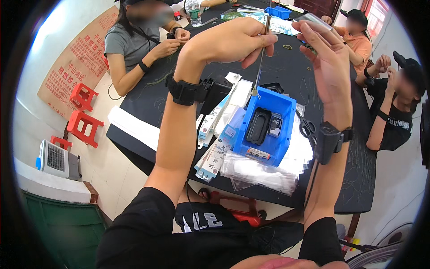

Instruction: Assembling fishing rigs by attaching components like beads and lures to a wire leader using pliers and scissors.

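High over the far part of the black table, my left hand (233,42) pinches a thin metallic rod (260,67) between thumb and fingers. The rod hangs nearly upright, its lower end close to the rim of a blue plastic bin (281,154). To the right, my right hand (329,62) is raised with its palm turned inward. A clear plastic sleeve (317,22) shows at its fingertips, apparently held between them; the exact grip is partly hidden. Inside the bin lie a black oval plastic tray (258,125) and a small dark box (275,125).
Clear plastic bags (260,172) lie under and before the bin, with printed card packages (212,154) to its left. Black scissors (307,127) rest at its right. Thin line (356,172) is strewn over the black table (150,96). Co-workers sit around it; red stools (85,127) stand left.
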`<state>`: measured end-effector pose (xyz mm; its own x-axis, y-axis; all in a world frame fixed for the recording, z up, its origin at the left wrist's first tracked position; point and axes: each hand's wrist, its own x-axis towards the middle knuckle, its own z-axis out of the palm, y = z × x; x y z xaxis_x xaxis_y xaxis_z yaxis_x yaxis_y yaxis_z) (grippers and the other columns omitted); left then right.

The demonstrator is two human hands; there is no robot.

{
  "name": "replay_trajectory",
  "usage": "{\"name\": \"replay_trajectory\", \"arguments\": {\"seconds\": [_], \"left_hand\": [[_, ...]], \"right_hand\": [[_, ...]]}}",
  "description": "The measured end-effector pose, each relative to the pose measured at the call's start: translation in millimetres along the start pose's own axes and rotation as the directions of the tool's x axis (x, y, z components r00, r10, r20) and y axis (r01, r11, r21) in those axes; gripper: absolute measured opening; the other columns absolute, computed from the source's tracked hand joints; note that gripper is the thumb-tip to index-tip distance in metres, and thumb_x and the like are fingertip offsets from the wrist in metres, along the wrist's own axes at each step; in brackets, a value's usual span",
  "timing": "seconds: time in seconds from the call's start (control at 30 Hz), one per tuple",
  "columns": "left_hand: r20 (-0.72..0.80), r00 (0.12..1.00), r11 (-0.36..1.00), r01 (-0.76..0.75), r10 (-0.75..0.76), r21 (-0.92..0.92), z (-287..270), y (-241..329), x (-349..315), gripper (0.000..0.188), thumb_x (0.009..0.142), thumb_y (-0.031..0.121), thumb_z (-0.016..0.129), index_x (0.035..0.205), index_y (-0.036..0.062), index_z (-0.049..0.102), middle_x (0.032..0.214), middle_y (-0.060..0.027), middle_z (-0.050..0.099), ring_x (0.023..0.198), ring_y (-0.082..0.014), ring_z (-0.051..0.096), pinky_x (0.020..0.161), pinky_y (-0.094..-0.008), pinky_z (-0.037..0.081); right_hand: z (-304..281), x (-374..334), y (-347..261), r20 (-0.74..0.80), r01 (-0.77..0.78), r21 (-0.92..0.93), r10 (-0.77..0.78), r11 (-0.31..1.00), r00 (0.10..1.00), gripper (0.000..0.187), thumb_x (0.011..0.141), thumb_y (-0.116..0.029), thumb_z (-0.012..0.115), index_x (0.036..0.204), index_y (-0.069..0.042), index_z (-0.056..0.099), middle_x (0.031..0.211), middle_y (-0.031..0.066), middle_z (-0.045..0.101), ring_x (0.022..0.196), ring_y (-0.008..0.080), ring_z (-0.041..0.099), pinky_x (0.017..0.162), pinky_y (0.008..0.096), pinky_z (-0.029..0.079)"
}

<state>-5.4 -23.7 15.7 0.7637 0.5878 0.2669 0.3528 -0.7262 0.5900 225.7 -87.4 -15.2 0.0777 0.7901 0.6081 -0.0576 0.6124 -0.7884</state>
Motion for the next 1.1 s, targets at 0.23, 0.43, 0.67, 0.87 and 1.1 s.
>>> {"name": "replay_trajectory", "arguments": {"seconds": [0.23,0.43,0.67,0.87,1.1], "left_hand": [[-0.093,0.996,0.995,0.015,-0.005,0.101,7.0,17.4,-2.8,0.046,0.111,0.036,0.049,0.092,0.0008,0.072,0.053,-0.0043,0.059,0.053,-0.0143,0.058,0.056,-0.0324,0.044],[-0.104,0.992,0.984,0.085,-0.069,0.157,6.5,22.9,-3.4,0.048,0.112,0.038,0.048,0.092,0.0018,0.071,0.051,-0.0059,0.057,0.055,-0.0182,0.060,0.060,-0.0351,0.047],[-0.090,0.994,0.982,0.069,-0.054,0.174,5.9,19.5,-1.5,0.051,0.113,0.039,0.046,0.093,0.0013,0.072,0.051,-0.0059,0.058,0.057,-0.0176,0.062,0.062,-0.0342,0.049],[-0.086,0.994,0.980,0.080,-0.065,0.183,6.0,19.9,-1.7,0.051,0.113,0.041,0.046,0.094,0.0013,0.073,0.052,-0.0056,0.058,0.057,-0.0160,0.062,0.060,-0.0336,0.048],[0.016,1.000,1.000,0.024,-0.024,-0.004,-1.1,5.8,-4.5,0.043,0.112,0.038,0.051,0.101,0.0028,0.072,0.066,-0.0063,0.069,0.062,-0.0124,0.065,0.057,-0.0282,0.049]], "right_hand": [[54.8,-0.5,15.2,-0.311,0.143,0.034,-0.125,0.989,0.942,0.025,0.092,-0.017,0.086,0.111,-0.001,0.080,0.101,0.0089,0.082,0.084,0.0065,0.070,0.068,0.0210,0.048],[62.2,7.6,17.2,-0.329,0.220,-0.079,-0.234,0.972,0.915,0.024,0.091,-0.019,0.087,0.106,0.000,0.081,0.096,0.0056,0.081,0.079,0.0057,0.068,0.064,0.0215,0.048],[60.4,10.8,24.8,-0.255,0.155,-0.080,-0.170,0.985,0.952,0.025,0.093,-0.020,0.086,0.106,0.000,0.081,0.094,0.0054,0.080,0.078,0.0058,0.067,0.064,0.0216,0.048],[56.9,10.1,19.0,-0.207,0.156,-0.119,-0.178,0.980,0.962,0.023,0.094,-0.019,0.084,0.106,0.000,0.081,0.090,0.0053,0.079,0.077,0.0064,0.067,0.063,0.0219,0.049],[53.6,12.6,15.7,0.026,0.116,-0.128,-0.114,0.985,0.993,0.022,0.098,-0.018,0.077,0.113,-0.002,0.079,0.090,0.0044,0.076,0.076,0.0079,0.064,0.065,0.0243,0.049]]}}
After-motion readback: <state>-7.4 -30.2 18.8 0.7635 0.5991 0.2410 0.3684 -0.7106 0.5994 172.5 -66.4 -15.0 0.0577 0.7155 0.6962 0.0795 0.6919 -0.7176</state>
